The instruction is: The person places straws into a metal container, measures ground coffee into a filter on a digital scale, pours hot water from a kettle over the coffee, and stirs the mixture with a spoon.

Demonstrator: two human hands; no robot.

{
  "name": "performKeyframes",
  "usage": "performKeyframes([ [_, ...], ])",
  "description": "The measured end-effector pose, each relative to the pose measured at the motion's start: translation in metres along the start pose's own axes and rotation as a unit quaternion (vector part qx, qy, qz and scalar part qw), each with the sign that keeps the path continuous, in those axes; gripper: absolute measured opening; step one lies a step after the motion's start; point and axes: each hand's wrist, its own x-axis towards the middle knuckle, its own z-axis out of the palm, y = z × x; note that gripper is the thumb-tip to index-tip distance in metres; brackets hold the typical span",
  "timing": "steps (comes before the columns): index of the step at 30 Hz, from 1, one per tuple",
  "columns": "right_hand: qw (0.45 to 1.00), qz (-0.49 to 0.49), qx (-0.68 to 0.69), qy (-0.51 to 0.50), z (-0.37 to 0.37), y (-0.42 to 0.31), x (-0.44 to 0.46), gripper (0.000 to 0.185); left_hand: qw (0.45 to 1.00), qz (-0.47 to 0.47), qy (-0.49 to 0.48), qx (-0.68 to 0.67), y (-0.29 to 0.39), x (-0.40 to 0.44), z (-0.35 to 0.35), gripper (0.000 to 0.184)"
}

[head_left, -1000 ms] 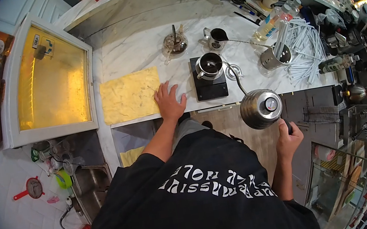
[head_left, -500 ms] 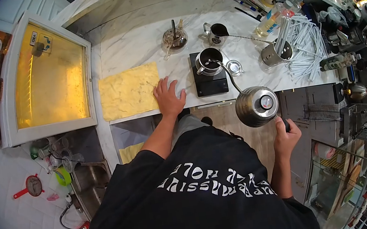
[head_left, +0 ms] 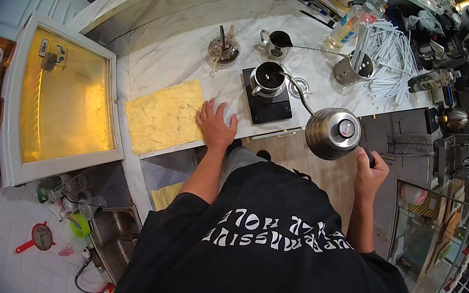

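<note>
My right hand (head_left: 367, 174) is closed round the black handle of a steel gooseneck kettle (head_left: 334, 133). The kettle's spout reaches to the rim of a metal cup (head_left: 267, 79) with dark contents, which stands on a black scale (head_left: 269, 109). Flat on the counter, fingers spread, my left hand (head_left: 216, 126) touches the right edge of a yellow cloth (head_left: 165, 118). Behind the scale are a steel pitcher (head_left: 277, 45) and a glass pot (head_left: 224, 50) with a utensil in it. A small round metal lid (head_left: 299, 87) lies right of the scale.
A steel canister (head_left: 350, 70) and a heap of white straws (head_left: 386, 60) are on the right, with bottles (head_left: 344, 30) behind. At left stand a yellow-lit glass door (head_left: 64, 99) and, lower, a sink (head_left: 117, 236). The counter's front edge (head_left: 233, 137) runs before me.
Over the last half second the kettle and my right hand have shifted slightly right, and the spout tip has moved toward the cup's right side. My left hand has stayed in place.
</note>
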Motion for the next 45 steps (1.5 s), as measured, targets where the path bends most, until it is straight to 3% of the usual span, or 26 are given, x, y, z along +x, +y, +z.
performKeyframes([
  [45, 1.0, -0.004, 0.005, -0.016, 0.006, -0.005, 0.001, 0.031, 1.0, 0.0, 0.001, 0.007, -0.002, -0.001, 0.002, 0.047],
])
